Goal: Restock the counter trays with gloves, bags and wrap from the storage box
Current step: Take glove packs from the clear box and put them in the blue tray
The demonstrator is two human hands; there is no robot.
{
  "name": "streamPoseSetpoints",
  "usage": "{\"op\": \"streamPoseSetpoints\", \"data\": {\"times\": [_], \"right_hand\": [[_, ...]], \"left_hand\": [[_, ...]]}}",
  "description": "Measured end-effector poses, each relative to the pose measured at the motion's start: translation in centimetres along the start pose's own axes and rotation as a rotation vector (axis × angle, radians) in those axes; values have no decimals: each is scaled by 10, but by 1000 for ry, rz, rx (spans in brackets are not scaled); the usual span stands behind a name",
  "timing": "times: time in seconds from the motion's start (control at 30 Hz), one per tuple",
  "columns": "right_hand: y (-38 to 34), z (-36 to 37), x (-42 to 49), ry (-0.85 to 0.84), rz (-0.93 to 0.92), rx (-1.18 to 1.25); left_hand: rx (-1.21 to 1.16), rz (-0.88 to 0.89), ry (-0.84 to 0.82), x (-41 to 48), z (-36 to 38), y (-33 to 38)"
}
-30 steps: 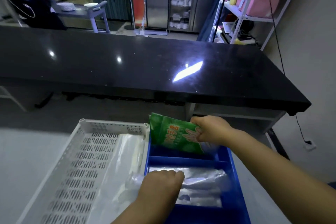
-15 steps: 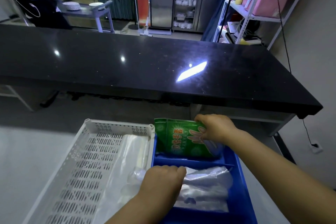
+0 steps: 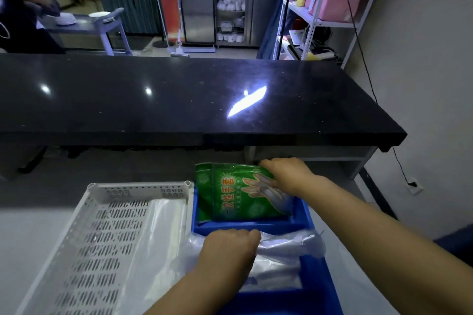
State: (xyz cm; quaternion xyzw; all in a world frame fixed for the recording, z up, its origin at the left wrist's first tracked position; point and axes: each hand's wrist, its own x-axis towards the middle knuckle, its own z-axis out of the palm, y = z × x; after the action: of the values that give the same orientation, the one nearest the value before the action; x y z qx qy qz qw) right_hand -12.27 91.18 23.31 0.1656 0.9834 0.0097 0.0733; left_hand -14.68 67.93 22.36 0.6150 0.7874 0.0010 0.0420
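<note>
A green pack of gloves [image 3: 230, 194] stands tilted in the far compartment of the blue divided tray [image 3: 305, 215]. My right hand [image 3: 286, 174] grips the pack's top right corner. My left hand [image 3: 230, 250] is closed on a bundle of clear plastic bags [image 3: 289, 245] that lies in the tray's nearer compartment. A white slotted tray [image 3: 107, 233] sits directly left of the blue one, with a sheet of clear plastic [image 3: 166, 225] along its right side.
Both trays rest on a pale grey work surface [image 3: 25, 233]. A raised black counter [image 3: 179, 100] runs across just beyond them. A metal shelf rack [image 3: 327, 7] stands at the back right. A person [image 3: 15, 7] handles plates at a cart on the far left.
My right hand has lowered the green glove pack deeper into the far compartment of the blue tray. My left hand stays closed on the clear bags.
</note>
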Motion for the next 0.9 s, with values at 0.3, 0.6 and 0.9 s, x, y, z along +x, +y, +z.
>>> {"op": "streamPoseSetpoints", "data": {"times": [0.3,0.6,0.9], "right_hand": [[-27,-29,-50,182,-89,407],[-35,-3,-72,554,-200,-25],[-30,47,-63,162,-64,-57]], "left_hand": [[-45,-123,104,12,-8,-21],[-53,-96,225,55,-19,-36],[-41,-43,-148,53,28,-75]]}}
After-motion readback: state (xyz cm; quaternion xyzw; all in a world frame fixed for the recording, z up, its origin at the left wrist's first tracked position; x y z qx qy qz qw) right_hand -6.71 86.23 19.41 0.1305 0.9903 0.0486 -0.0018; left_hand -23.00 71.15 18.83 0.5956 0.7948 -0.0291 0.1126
